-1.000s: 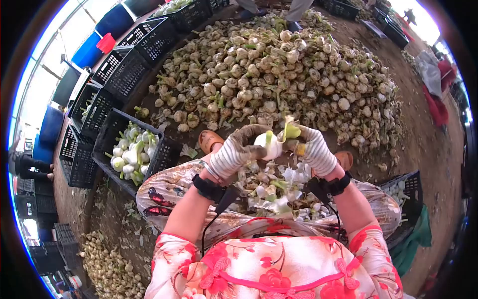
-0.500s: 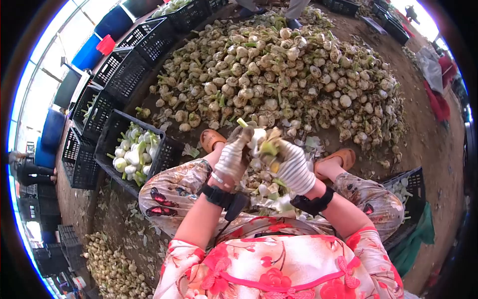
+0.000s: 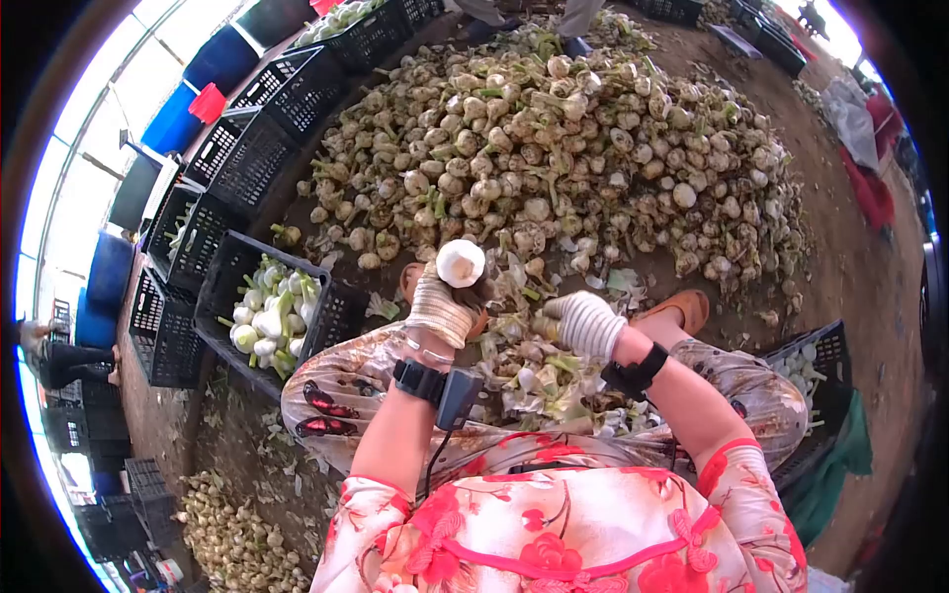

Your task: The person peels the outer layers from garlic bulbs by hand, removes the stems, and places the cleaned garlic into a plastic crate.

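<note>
A clean white garlic bulb is held by my left hand, which wears a dirty striped glove; its root end faces up. My right hand, gloved the same way, is curled over the peelings between my legs; what its fingers hold, if anything, is hidden. Beyond both hands lies a large heap of unpeeled garlic. To the left, a black crate contains peeled white bulbs with green stems.
Black crates line the left side, with blue barrels behind them. Another crate with garlic and a green cloth are at my right. A smaller garlic pile lies lower left. People's legs show beyond the heap.
My hands have moved apart. The left went slightly left with the bulb, now turned root end up and bare of its outer leaves. The right dropped a little toward the peelings.
</note>
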Tool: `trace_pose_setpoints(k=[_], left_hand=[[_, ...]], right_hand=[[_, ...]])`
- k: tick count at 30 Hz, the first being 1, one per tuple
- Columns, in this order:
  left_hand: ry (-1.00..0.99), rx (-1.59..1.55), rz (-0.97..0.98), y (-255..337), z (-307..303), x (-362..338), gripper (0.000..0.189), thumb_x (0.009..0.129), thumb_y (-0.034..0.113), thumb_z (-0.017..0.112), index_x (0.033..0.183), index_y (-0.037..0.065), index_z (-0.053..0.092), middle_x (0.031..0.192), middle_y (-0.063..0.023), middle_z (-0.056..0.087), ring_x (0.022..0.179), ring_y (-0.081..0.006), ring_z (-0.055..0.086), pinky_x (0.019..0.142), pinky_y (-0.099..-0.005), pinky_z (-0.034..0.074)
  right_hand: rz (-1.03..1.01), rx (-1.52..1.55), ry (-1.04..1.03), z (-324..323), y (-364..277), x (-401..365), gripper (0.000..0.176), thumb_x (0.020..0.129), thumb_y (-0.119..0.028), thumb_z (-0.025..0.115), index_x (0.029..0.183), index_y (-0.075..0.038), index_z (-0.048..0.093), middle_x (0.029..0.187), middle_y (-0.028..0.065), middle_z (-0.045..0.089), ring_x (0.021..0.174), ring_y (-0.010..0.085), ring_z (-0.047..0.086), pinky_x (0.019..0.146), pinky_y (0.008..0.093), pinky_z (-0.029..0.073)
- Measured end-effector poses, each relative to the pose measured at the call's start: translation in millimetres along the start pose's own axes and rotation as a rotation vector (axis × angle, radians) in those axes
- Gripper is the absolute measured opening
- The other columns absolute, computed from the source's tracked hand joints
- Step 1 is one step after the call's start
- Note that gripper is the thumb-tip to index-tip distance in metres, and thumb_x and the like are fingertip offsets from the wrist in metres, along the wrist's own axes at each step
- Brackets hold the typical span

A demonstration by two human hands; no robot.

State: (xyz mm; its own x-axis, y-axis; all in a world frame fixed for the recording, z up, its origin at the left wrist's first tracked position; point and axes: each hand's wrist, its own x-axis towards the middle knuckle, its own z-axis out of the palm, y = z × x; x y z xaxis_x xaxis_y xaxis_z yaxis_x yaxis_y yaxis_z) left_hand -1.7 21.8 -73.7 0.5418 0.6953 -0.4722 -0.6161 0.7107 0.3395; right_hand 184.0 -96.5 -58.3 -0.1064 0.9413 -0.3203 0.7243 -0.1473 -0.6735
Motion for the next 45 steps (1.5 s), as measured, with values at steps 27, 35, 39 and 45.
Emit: trace_pose_setpoints(k=[27,35,39,45], left_hand=[[-0.039,1.191,-0.136,-67,-26,27,0.046,0.085,0.033,0.052,0.120,0.004,0.043,0.112,-0.0107,0.052,0.101,-0.0170,0.050,0.080,-0.0263,0.041],[0.407,0.221,0.089,-9,-31,5,0.038,0.084,0.035,0.048,0.102,0.002,0.048,0.095,-0.0147,0.056,0.079,-0.0298,0.057,0.069,-0.0428,0.052],[0.266,-0.034,0.610,103,-12,-35,0.040,0.082,0.038,0.049,0.098,0.002,0.050,0.088,-0.0143,0.058,0.077,-0.0286,0.058,0.068,-0.0398,0.053],[0.426,-0.098,0.728,105,-15,-16,0.022,0.079,0.031,0.056,0.079,0.010,0.051,0.067,-0.0055,0.054,0.058,-0.0181,0.051,0.058,-0.0349,0.049]], right_hand=[[0.491,1.242,0.314,47,70,48,0.029,0.086,-0.026,0.047,0.104,-0.005,0.056,0.087,0.0059,0.060,0.076,0.0154,0.052,0.070,0.0272,0.042],[0.389,0.971,0.309,25,88,58,0.025,0.081,-0.024,0.056,0.087,0.000,0.059,0.069,0.0098,0.061,0.056,0.0172,0.056,0.052,0.0304,0.046],[0.468,0.217,0.594,-15,141,75,0.029,0.072,-0.018,0.058,0.098,-0.004,0.057,0.086,0.0135,0.062,0.074,0.0238,0.058,0.065,0.0332,0.045],[0.493,-0.087,0.476,7,232,146,0.048,0.069,-0.024,0.061,0.113,-0.008,0.051,0.099,0.0232,0.057,0.093,0.0385,0.052,0.077,0.0401,0.043]])
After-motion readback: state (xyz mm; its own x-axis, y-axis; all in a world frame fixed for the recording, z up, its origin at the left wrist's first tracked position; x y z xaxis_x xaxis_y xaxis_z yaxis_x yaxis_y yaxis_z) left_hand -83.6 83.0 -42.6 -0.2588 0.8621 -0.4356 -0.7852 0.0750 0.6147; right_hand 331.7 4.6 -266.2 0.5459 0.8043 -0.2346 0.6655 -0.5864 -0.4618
